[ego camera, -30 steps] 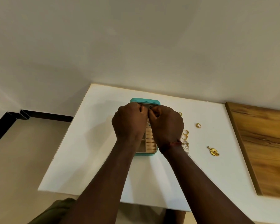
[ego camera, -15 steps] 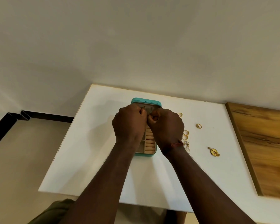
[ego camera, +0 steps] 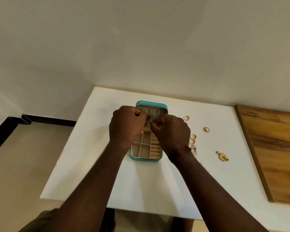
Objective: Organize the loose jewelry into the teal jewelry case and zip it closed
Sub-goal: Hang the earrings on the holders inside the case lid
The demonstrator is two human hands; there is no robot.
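Left hand [ego camera: 126, 126] and right hand [ego camera: 172, 133] are meeting knuckle to knuckle over the open teal jewelry case [ego camera: 151, 104], both with fingers curled in. Each grip is closing on the same small sparkly piece [ego camera: 149, 120], pinching it between the two hands; it is too small to make out, possibly a chain or an earring. The piece is hanging right at the grip, in front of the case's raised lid and above the far end of the tray. Directly below the grip and nearer the person, the divided tan compartments [ego camera: 141, 148] and the ring rolls [ego camera: 155, 148] are showing. The case is sitting flat on the white counter [ego camera: 94, 148]. To the right of the grip, loose gold rings [ego camera: 186, 118] are lying apart on the counter, with a gold pendant [ego camera: 222, 156] further right and nearer the person. A red thread [ego camera: 184, 150] is circling the right wrist. Well to the right of the grip, a wooden board [ego camera: 274, 148] is lying along the counter's edge.
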